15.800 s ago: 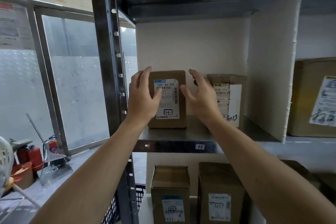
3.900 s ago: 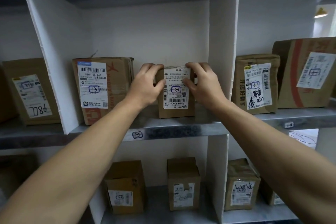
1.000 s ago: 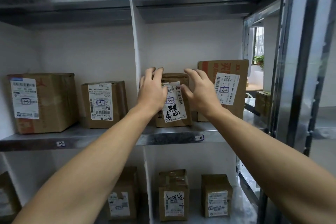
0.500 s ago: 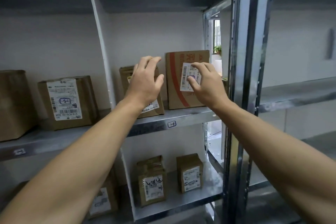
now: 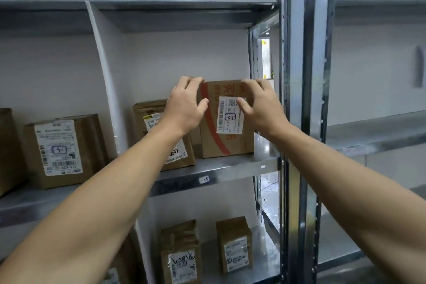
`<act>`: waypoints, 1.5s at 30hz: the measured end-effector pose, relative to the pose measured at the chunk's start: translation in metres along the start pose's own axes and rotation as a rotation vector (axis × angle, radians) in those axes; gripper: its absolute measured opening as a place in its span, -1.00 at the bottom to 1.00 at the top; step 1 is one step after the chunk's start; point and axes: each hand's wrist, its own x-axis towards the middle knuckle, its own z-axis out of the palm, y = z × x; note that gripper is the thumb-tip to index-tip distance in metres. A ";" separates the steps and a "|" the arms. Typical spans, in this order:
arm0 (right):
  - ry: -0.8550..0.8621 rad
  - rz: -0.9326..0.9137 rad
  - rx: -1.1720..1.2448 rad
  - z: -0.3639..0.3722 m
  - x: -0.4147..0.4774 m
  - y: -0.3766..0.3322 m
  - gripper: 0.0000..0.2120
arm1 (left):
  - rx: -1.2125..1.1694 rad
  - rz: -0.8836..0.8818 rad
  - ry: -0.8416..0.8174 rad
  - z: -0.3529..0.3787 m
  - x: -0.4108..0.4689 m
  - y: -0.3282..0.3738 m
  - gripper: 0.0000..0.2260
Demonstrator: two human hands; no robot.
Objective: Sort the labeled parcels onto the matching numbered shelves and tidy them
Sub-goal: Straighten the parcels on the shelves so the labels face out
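- Hooking fingers over the top corners of the red-striped cardboard box, the left hand and right hand grip it, thumbs on its front.
- The box stands upright at the right end of the shelf tagged 1-4, just beside a smaller brown parcel.
- It looks stiff and light; the side faces probably give surer hold than the slick label.
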 end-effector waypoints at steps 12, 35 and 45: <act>-0.011 0.088 0.064 0.017 0.040 0.036 -0.52 | 0.126 -0.070 -0.151 0.017 0.039 -0.004 -0.51; 0.044 0.059 0.149 0.008 0.034 0.030 -0.55 | 0.122 -0.066 -0.108 0.018 0.041 0.009 -0.59; 0.021 0.051 0.148 0.005 0.032 0.031 -0.51 | 0.124 -0.070 -0.099 0.019 0.035 0.016 -0.57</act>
